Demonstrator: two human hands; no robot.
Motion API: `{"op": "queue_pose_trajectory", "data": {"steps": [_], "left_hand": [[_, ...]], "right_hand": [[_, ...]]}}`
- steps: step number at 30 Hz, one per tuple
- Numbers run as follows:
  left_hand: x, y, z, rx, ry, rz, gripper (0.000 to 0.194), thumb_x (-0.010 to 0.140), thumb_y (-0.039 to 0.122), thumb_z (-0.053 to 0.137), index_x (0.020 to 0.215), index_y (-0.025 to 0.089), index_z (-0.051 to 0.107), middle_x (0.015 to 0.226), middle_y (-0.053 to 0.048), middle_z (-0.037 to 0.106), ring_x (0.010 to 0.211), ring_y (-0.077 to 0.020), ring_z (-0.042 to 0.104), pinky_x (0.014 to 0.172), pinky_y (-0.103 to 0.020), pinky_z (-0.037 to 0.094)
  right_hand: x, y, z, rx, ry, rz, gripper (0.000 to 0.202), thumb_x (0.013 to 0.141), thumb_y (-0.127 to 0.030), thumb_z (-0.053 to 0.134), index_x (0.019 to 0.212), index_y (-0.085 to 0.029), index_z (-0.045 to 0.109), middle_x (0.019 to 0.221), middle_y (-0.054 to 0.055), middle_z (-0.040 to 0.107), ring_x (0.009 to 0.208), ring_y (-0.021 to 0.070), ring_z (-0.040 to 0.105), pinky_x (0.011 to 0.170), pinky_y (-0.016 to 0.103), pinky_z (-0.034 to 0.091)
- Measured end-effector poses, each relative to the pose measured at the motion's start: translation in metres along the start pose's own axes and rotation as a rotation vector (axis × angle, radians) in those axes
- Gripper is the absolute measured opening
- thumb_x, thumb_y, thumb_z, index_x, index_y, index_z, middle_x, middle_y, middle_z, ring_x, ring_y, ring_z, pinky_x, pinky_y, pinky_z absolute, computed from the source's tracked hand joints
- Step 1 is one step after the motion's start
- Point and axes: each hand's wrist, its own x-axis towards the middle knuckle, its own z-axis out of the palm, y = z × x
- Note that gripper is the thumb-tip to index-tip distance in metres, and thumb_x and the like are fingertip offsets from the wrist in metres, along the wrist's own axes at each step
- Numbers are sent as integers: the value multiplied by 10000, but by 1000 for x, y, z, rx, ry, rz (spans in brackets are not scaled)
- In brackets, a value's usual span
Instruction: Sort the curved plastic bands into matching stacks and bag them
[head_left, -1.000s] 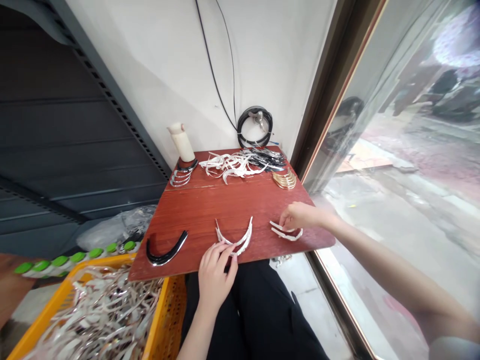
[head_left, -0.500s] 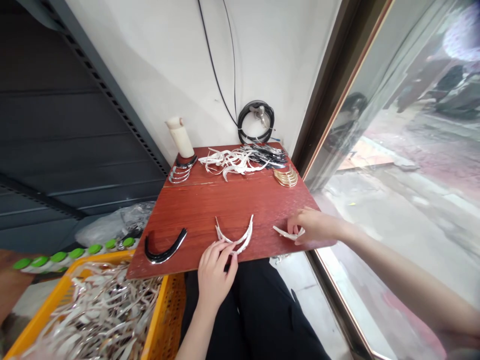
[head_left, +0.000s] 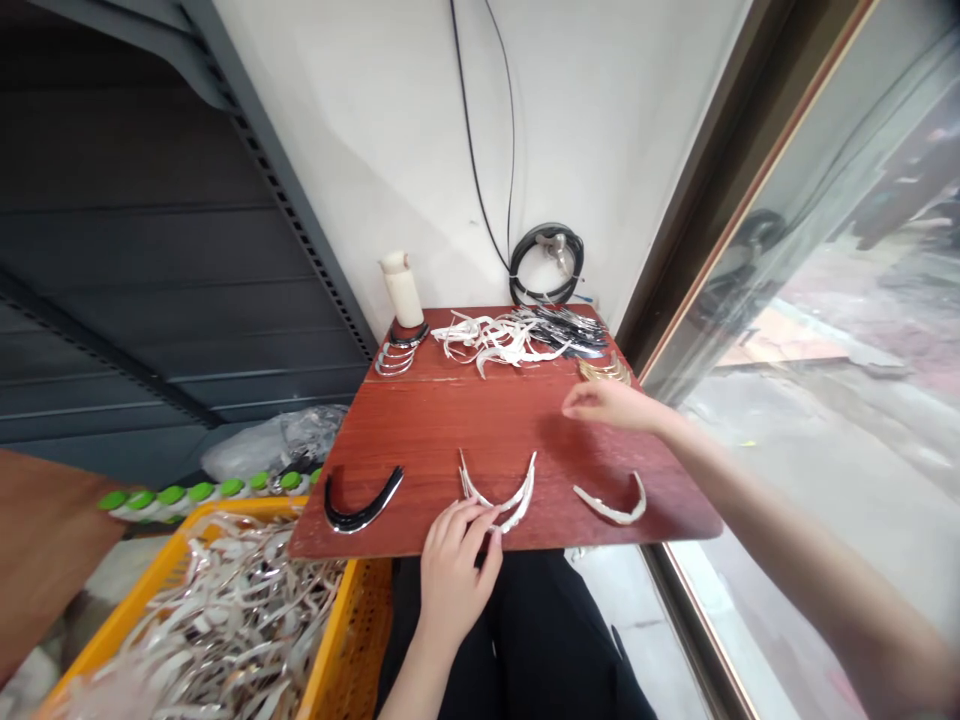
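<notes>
My left hand [head_left: 457, 560] rests at the table's front edge, its fingers pressed on the curved white strips [head_left: 517, 505] in the middle. Above the right half of the table hovers my right hand [head_left: 611, 405], fingers bent together, and whether anything is between them is too small to tell. Below it lies a separate curved white strip [head_left: 619, 515]. A black curved bundle [head_left: 364, 515] sits at the front left. Just behind my right hand are gold curved pieces [head_left: 606, 368], partly covered by it.
The red-brown table [head_left: 465, 410] also bears a white bottle [head_left: 403, 290], silver curved pieces [head_left: 395, 360], a tangle of white strips [head_left: 499, 338] and black strips [head_left: 566, 328]. A yellow crate [head_left: 341, 620] full of strips stands at the left. Glass is on the right.
My right hand has let go of the white strip at the front right and moved back towards the gold pieces. My left hand stays on the middle strips. The camera view has shifted.
</notes>
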Motion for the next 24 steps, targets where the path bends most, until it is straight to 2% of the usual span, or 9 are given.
{"op": "queue_pose_trajectory", "data": {"steps": [2, 4, 7, 9, 12, 17, 19, 21, 24], "left_hand": [[0, 0, 0, 0, 6, -1, 267, 908, 182, 569, 1156, 241, 650, 1074, -47, 685, 1119, -235, 603, 984, -414, 471], [0, 1, 0, 0, 6, -5, 269, 908, 181, 567, 1156, 243, 651, 1070, -43, 687, 1121, -232, 605, 986, -412, 472], [0, 2, -1, -6, -1, -13, 275, 910, 179, 561, 1161, 246, 649, 1069, -40, 689, 1130, -229, 603, 998, -414, 468], [0, 2, -1, -10, -5, -20, 275, 910, 179, 558, 1162, 246, 648, 1070, -41, 688, 1132, -229, 602, 1001, -415, 468], [0, 1, -1, -16, -10, -26, 271, 908, 180, 557, 1153, 248, 651, 1074, -42, 687, 1130, -228, 604, 998, -415, 471], [1, 1, -1, -34, 6, -26, 261, 908, 176, 554, 1140, 242, 654, 1058, -45, 693, 1116, -229, 613, 986, -413, 477], [1, 1, 0, -33, 10, -28, 253, 907, 179, 555, 1129, 241, 659, 1052, -49, 696, 1107, -233, 618, 975, -415, 481], [1, 1, 0, -29, 9, -31, 249, 907, 182, 557, 1125, 242, 662, 1048, -50, 698, 1100, -236, 621, 966, -418, 485], [2, 2, 0, -27, 15, -30, 249, 910, 183, 554, 1126, 242, 663, 1045, -53, 701, 1097, -239, 624, 955, -418, 490]], "right_hand": [[39, 0, 2, -129, 174, -15, 184, 858, -333, 602, 938, -224, 726, 995, 32, 743, 934, 202, 670, 858, 284, 483], [74, -1, 6, -265, 312, 69, 200, 868, -286, 597, 1012, -227, 721, 1094, 60, 721, 1036, 219, 644, 914, 295, 463], [113, 3, 10, -323, 391, 213, 229, 822, -202, 631, 1027, -190, 732, 1164, 139, 692, 1126, 289, 607, 959, 369, 444], [128, 10, 11, -298, 393, 291, 166, 766, -178, 676, 911, -176, 756, 1061, 149, 725, 1047, 304, 645, 906, 377, 470], [137, 19, 12, -224, 419, 356, 82, 728, -198, 704, 785, -195, 763, 863, 91, 755, 885, 263, 689, 792, 314, 494], [130, 18, 9, -119, 636, 309, 256, 856, -296, 546, 976, -179, 739, 898, 60, 759, 871, 212, 682, 803, 281, 478], [127, 12, 4, -49, 680, 254, 262, 860, -345, 556, 969, -174, 720, 889, 57, 753, 842, 199, 674, 816, 286, 472], [128, 7, -3, 63, 666, 188, 246, 825, -401, 625, 886, -178, 706, 825, 45, 739, 772, 188, 660, 781, 284, 470], [134, 2, -13, 302, 575, 129, 276, 774, -451, 707, 772, -181, 654, 710, 22, 688, 686, 166, 617, 704, 274, 457]]}}
